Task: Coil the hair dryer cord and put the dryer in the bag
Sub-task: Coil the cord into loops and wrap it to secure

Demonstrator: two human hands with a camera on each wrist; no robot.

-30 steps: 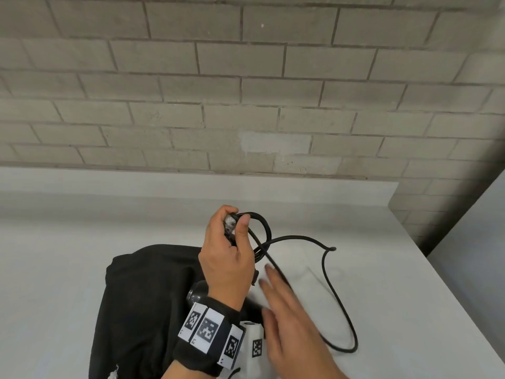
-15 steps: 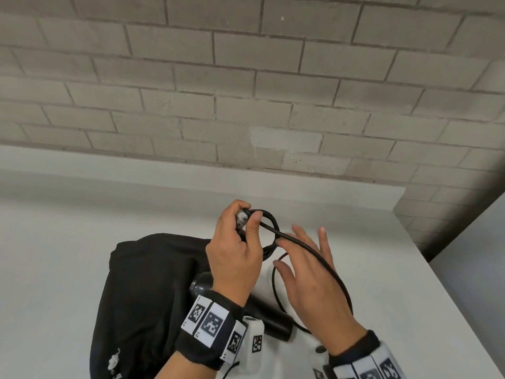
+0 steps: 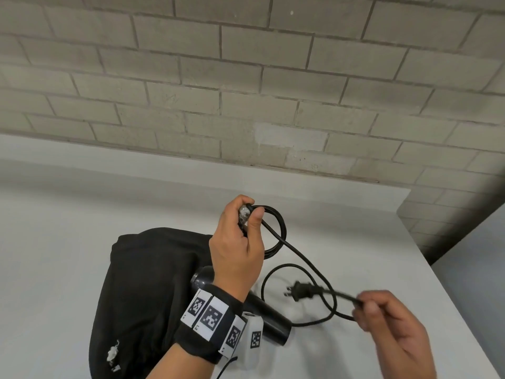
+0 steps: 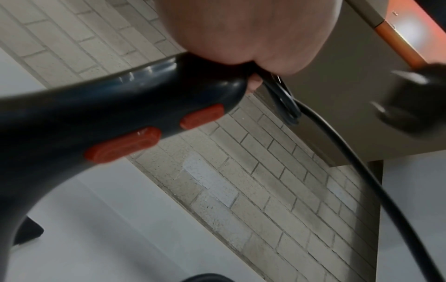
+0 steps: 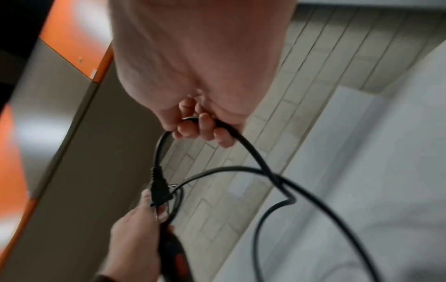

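You're standing at a plain white table [image 3: 82, 242] pushed up against a bare grey block wall [image 3: 246, 77], and that reads as a utility or test room rather than a home. The wall is unpainted masonry with one paler patch [image 3: 276, 135]. Off to your side, both wrist views catch a grey cabinet panel with an orange edge [image 5: 101, 63], institutional-looking furniture. What kind of facility it is, you can't tell from here.
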